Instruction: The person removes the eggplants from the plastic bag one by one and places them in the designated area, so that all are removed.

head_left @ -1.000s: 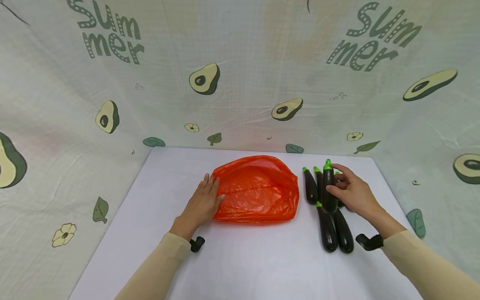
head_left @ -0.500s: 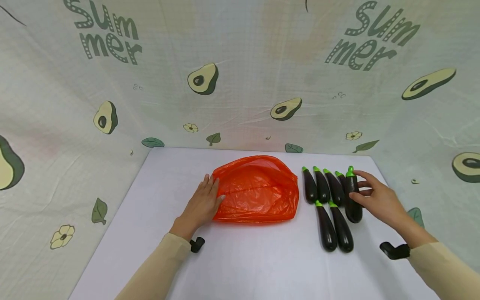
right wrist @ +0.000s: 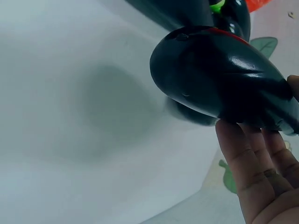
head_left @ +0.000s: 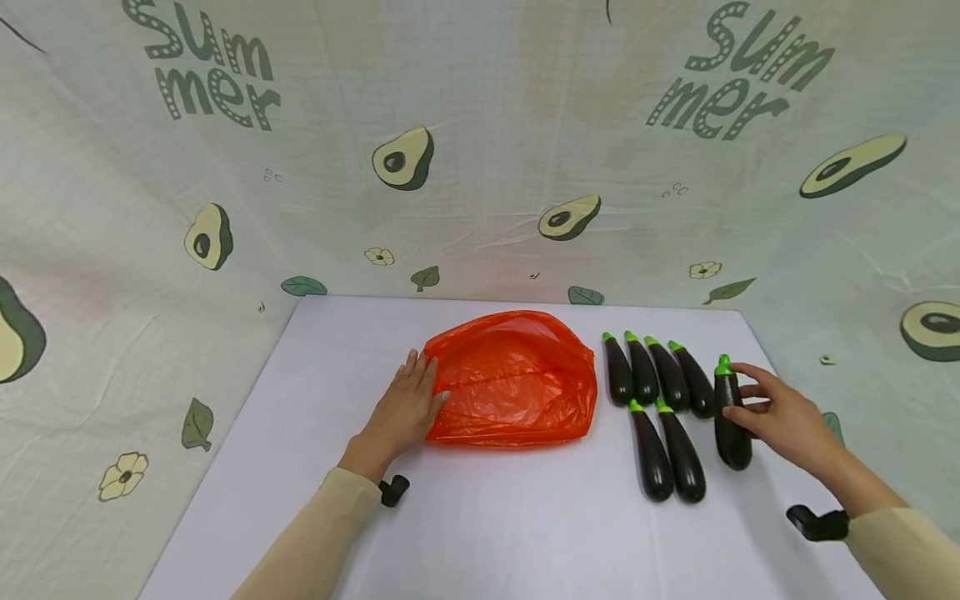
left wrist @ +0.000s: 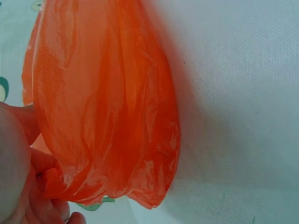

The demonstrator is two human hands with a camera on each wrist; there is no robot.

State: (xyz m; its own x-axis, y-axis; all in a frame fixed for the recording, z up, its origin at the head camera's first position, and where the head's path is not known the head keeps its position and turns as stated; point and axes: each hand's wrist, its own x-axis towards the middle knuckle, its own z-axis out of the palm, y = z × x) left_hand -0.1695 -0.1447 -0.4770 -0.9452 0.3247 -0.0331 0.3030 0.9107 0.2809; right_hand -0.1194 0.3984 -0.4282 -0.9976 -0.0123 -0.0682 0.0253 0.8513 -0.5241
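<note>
A dark eggplant [head_left: 731, 425] with a green stem hangs above the table at the right. My right hand [head_left: 787, 421] grips it near the stem end, thumb on one side and fingers on the other. In the right wrist view, the eggplant's [right wrist: 210, 77] rounded end points away from my fingers [right wrist: 243, 163] and casts a shadow below. Left of it, several eggplants [head_left: 663, 375] lie in a far row, with two more [head_left: 671, 458] in front. My left hand [head_left: 401, 408] holds the left side of a red plastic bag [head_left: 517, 375]; the bag hides part of its fingers.
A white table [head_left: 487, 517] lies under everything. Behind it and at both sides hangs a pale cloth [head_left: 480, 167] printed with avocados, leaves and lettering. The bag stands at the middle back, left of the eggplants.
My right hand has carried the gripped eggplant from above the others to the right and nearer to me. My left hand and the bag have stayed in place.
</note>
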